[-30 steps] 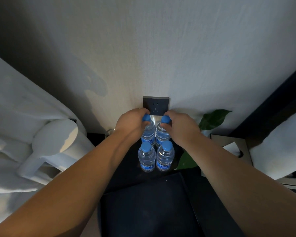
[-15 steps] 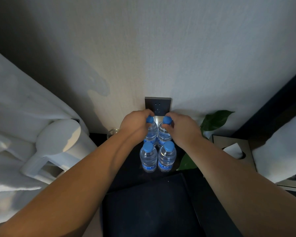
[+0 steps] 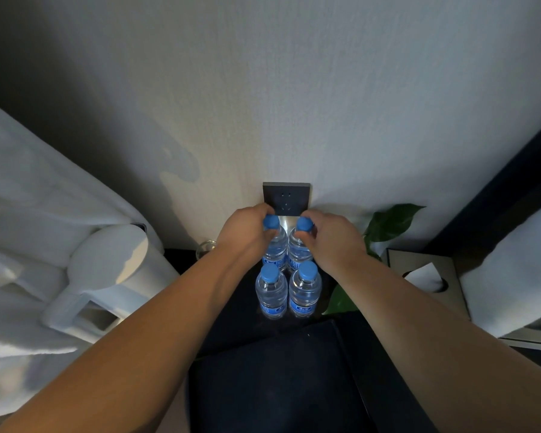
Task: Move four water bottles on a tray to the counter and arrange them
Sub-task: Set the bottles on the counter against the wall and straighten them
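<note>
Four bottles, 2x2 block, all upright on the dark counter [image 3: 231, 332] near its back edge, under the wall socket [image 3: 286, 196]; the dark tray [image 3: 278, 385] sits nearer you and looks empty, so I'd judge this is the arranging step, not carrying. Going left to right: white kettle [image 3: 106, 276] at the counter's left edge, a small glass [image 3: 206, 246] just behind your left wrist, so keep that elbow in. Your left hand [image 3: 247, 235] is closed around the neck of the back-left bottle [image 3: 273, 245], fingers wrapped just under the blue cap. Front-left bottle [image 3: 270, 292] and front-right bottle [image 3: 305, 290] stand free, touching or nearly touching each other, just in front of the held pair. Your right hand [image 3: 331, 242] grips the back-right bottle [image 3: 298, 248] the same way, pinched at the neck. To do it well: both bases should be flat on the counter before you let go; can't tell from here if they're fully seated, hands hide the lower bodies. Nudge the back two together and square with the front two, labels facing you if matching matters. Neck grip makes them tippy, so push low or move slowly. Open fingers straight up and out, don't drag the caps, and don't clip the front caps when pulling back. On the right, the green leaves [image 3: 387, 223] and tissue box [image 3: 428, 276] sit near the right wrist; stay clear.
</note>
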Tool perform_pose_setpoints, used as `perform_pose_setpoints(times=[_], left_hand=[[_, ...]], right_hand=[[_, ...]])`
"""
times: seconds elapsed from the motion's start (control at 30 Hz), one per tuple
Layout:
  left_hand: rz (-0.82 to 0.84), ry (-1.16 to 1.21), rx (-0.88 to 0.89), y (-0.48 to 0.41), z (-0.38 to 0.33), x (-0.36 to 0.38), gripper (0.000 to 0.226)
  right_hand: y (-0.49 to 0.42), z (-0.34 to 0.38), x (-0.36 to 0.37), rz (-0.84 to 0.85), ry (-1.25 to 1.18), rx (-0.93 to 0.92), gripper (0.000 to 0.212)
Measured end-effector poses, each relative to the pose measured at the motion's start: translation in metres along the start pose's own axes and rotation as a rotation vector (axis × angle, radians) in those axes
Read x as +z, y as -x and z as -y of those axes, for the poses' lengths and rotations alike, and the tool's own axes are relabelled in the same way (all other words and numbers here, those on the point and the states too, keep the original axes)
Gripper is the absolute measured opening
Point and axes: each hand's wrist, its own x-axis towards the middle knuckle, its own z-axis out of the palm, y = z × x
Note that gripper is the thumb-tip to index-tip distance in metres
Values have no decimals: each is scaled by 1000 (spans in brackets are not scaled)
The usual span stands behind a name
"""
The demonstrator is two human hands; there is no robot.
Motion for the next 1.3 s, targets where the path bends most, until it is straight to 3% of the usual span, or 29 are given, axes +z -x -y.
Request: perform_pose_setpoints(times=[0.2,0.73,0.97,1.3], left_hand=[[7,-31,-38,-1,-5,0,37],[30,3,-83,3,-11,-5,31],[25,-13,-68,3,-11,-1,31],[-27,4,-28,3,-7,5,28]], right_hand=[[-4,0,-4,55,23,18,20],[-9,2,-10,69,86,151,40],[-6,-4,-12,88,128,34,38],[-8,3,-6,117,82,7,33]])
